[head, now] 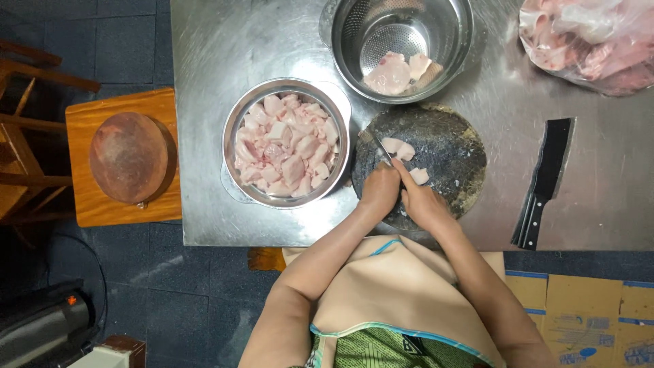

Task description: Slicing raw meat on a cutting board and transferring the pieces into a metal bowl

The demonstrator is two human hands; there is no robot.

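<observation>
Head view looks straight down on a steel tabletop (225,48). Largest of the working items is the round dark cutting board (449,146), near the tabletop's front edge, directly ahead of the person. At 9 o'clock from the board stands a steel bowl (235,129) filled with pale pink meat cubes (286,146). At 12 o'clock from the board sits a steel colander (436,27) holding a few larger uncut pieces. A cleaver (545,180) lies unused at 3 o'clock, well apart from the board. A plastic bag of meat (589,41) rests at 2 o'clock, at the far corner.

Left hand (379,189) is closed around a small knife (383,150), blade pointing toward 11 o'clock and meeting the meat piece (398,148) near the board's centre. Right hand (422,201) lies just beside the left, fingers curled and reaching toward the meat; whether it pins the piece cannot be told. One cut cube (419,176) lies at 5 o'clock from the main piece.

Procedure, as judged:
1. Keep the steadying fingertips tucked back from the blade line.
2. Hold the piece flat on the board; raw meat is probably slippery.
3. Match cube size to those in the bowl.
4. Move cut cubes aside so the cutting zone stays open.
</observation>
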